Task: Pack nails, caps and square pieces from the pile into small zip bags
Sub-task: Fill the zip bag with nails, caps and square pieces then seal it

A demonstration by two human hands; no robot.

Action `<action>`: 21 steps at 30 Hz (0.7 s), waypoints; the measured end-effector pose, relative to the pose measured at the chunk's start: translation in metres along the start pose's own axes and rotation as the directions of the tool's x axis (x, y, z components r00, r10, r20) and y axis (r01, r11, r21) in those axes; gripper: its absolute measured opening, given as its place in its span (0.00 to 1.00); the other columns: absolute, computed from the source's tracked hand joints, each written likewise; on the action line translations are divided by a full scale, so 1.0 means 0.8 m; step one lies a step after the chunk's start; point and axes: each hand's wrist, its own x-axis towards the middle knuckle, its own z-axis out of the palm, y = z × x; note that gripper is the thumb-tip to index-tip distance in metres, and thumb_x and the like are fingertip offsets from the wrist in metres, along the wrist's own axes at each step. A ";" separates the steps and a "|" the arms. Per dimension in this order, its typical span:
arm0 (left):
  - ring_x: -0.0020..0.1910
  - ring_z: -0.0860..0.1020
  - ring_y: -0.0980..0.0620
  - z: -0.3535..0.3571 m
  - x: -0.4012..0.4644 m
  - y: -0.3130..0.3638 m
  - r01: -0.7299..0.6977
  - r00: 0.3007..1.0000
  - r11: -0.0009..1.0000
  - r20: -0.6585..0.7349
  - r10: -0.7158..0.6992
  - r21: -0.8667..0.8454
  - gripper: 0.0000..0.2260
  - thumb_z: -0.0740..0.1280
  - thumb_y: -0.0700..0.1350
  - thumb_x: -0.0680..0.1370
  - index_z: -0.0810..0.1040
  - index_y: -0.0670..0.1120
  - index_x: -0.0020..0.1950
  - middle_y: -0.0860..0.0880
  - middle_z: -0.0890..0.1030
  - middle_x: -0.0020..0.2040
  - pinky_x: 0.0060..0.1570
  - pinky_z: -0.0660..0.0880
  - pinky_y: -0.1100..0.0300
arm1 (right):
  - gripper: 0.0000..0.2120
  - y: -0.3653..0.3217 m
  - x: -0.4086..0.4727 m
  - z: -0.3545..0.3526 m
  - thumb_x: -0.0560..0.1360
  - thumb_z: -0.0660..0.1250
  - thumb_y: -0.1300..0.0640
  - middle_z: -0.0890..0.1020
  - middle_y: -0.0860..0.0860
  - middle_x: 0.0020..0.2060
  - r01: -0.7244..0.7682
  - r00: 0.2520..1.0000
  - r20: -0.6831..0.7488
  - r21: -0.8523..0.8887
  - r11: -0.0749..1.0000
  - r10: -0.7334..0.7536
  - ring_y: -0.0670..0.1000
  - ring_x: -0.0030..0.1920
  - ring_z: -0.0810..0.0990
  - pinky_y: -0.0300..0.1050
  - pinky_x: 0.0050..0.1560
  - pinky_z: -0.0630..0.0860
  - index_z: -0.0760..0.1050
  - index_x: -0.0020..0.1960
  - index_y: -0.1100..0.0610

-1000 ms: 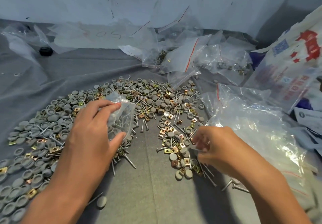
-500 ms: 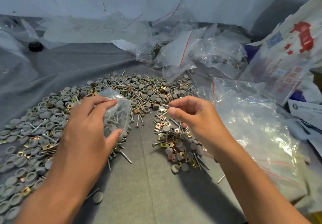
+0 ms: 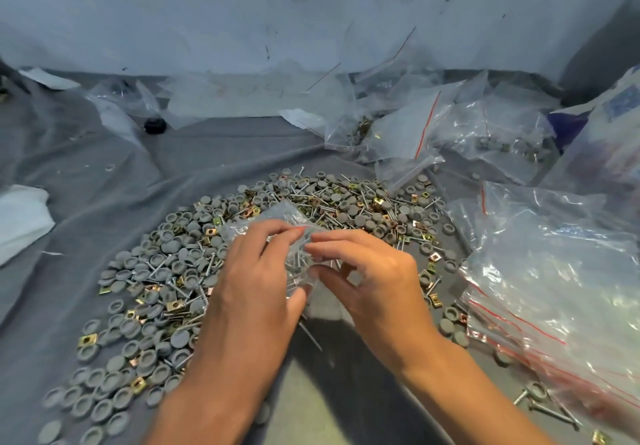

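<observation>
Hundreds of small parts lie spread in a wide arc on a grey cloth point(image 3: 104, 185) that covers the work surface: round grey caps point(image 3: 173, 247), thin steel nails point(image 3: 346, 199) and brass-coloured square pieces point(image 3: 175, 305) mixed together. Behind the cloth stands a pale, scuffed wall point(image 3: 242, 12), and along its foot lie crumpled clear zip bags point(image 3: 408, 126) with red seal strips, several holding hardware. A heap of more clear zip bags point(image 3: 554, 271) fills the right side, and beyond it sits a white printed sack point(image 3: 616, 126) with a blue patch; its print is too blurred to read. Faint marks on a plastic sheet point(image 3: 249, 95) at the wall are also unreadable. A small black knob point(image 3: 154, 125) sits on the cloth at the back left, and a white crumpled sheet point(image 3: 20, 219) lies at the left edge. Both hands meet over the middle of the pile. The left hand point(image 3: 256, 282) grips a small zip bag point(image 3: 277, 223) from the side, fingers curled over its red-striped mouth and thumb beneath; nails show through the plastic. The right hand point(image 3: 374, 275) has its fingers bent, fingertips at the bag's mouth against the left hand's fingers, and whether it pinches a part there cannot be told. 2 longer screws point(image 3: 543, 406) lie on the cloth at the lower right.
</observation>
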 end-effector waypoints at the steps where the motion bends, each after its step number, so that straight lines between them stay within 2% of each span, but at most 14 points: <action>1: 0.61 0.74 0.53 0.000 0.000 0.000 0.007 1.000 1.000 -0.001 -0.007 -0.002 0.34 0.81 0.39 0.64 0.76 0.45 0.69 0.52 0.73 0.62 0.64 0.74 0.55 | 0.15 -0.001 0.000 0.000 0.71 0.77 0.65 0.84 0.49 0.56 0.002 1.000 0.010 0.031 1.000 -0.002 0.42 0.53 0.83 0.34 0.54 0.79 0.84 0.57 0.59; 3: 0.61 0.73 0.55 -0.002 -0.001 -0.001 0.026 1.000 1.000 -0.002 -0.026 0.005 0.34 0.81 0.41 0.65 0.75 0.46 0.69 0.54 0.73 0.63 0.66 0.71 0.58 | 0.15 0.000 0.003 -0.002 0.72 0.76 0.65 0.84 0.48 0.54 -0.008 1.000 -0.002 0.097 0.995 0.008 0.43 0.53 0.83 0.36 0.52 0.80 0.83 0.58 0.58; 5: 0.61 0.72 0.57 -0.005 -0.001 -0.002 0.052 0.999 0.998 -0.010 -0.052 0.036 0.34 0.81 0.44 0.65 0.75 0.46 0.69 0.54 0.73 0.63 0.68 0.67 0.60 | 0.10 0.008 0.005 -0.007 0.73 0.75 0.64 0.82 0.45 0.49 -0.062 0.997 -0.048 0.058 0.996 0.065 0.42 0.50 0.82 0.35 0.49 0.78 0.83 0.53 0.55; 7: 0.60 0.71 0.59 -0.007 0.000 -0.004 0.082 0.997 0.995 -0.015 -0.081 0.057 0.34 0.80 0.47 0.66 0.74 0.47 0.70 0.55 0.72 0.62 0.68 0.63 0.62 | 0.08 0.021 0.004 -0.010 0.75 0.74 0.58 0.79 0.42 0.50 -0.176 0.983 0.029 -0.111 0.978 0.180 0.41 0.52 0.77 0.38 0.55 0.76 0.81 0.53 0.50; 9: 0.61 0.71 0.58 -0.008 0.000 -0.004 0.101 0.995 0.993 -0.017 -0.100 0.059 0.34 0.80 0.47 0.66 0.73 0.47 0.70 0.55 0.72 0.62 0.67 0.62 0.64 | 0.12 0.031 0.000 -0.007 0.77 0.70 0.45 0.74 0.41 0.57 -0.247 0.912 0.229 -0.353 0.903 0.339 0.45 0.61 0.71 0.44 0.64 0.69 0.78 0.60 0.42; 11: 0.60 0.70 0.60 -0.008 0.000 -0.003 0.111 0.994 0.992 -0.021 -0.110 0.066 0.34 0.79 0.48 0.66 0.73 0.47 0.71 0.56 0.72 0.62 0.66 0.61 0.66 | 0.18 0.038 -0.006 0.000 0.77 0.62 0.34 0.70 0.41 0.60 -0.206 0.838 0.333 -0.539 0.817 0.432 0.47 0.63 0.65 0.48 0.65 0.62 0.73 0.65 0.37; 12: 0.60 0.69 0.61 -0.008 0.000 -0.003 0.112 0.994 0.991 -0.023 -0.111 0.073 0.34 0.79 0.48 0.66 0.73 0.48 0.71 0.57 0.71 0.62 0.66 0.60 0.67 | 0.18 0.040 -0.009 0.002 0.77 0.59 0.33 0.70 0.41 0.59 -0.167 0.840 0.337 -0.586 0.793 0.425 0.47 0.62 0.65 0.49 0.63 0.60 0.72 0.64 0.37; 15: 0.60 0.69 0.62 -0.007 -0.001 -0.001 0.124 0.992 0.989 -0.031 -0.122 0.082 0.34 0.79 0.48 0.66 0.73 0.48 0.71 0.57 0.71 0.62 0.67 0.59 0.66 | 0.09 0.037 -0.009 0.001 0.80 0.61 0.39 0.74 0.41 0.52 -0.080 0.892 0.305 -0.619 0.781 0.333 0.50 0.56 0.70 0.49 0.53 0.57 0.72 0.55 0.42; 17: 0.60 0.70 0.61 -0.007 0.000 -0.001 0.132 0.991 0.988 -0.029 -0.130 0.085 0.33 0.79 0.47 0.67 0.73 0.48 0.71 0.57 0.71 0.62 0.68 0.59 0.66 | 0.06 0.035 -0.008 -0.002 0.82 0.61 0.45 0.76 0.42 0.51 -0.094 0.894 0.305 -0.590 0.802 0.329 0.51 0.56 0.73 0.48 0.53 0.59 0.69 0.57 0.44; 21: 0.60 0.71 0.59 -0.007 0.000 0.000 0.138 0.990 0.988 -0.024 -0.137 0.073 0.33 0.80 0.45 0.66 0.75 0.46 0.70 0.55 0.73 0.62 0.68 0.61 0.64 | 0.11 0.032 -0.014 -0.011 0.83 0.59 0.54 0.76 0.47 0.58 -0.020 0.868 0.359 -0.664 0.747 0.342 0.53 0.58 0.72 0.50 0.57 0.64 0.68 0.65 0.49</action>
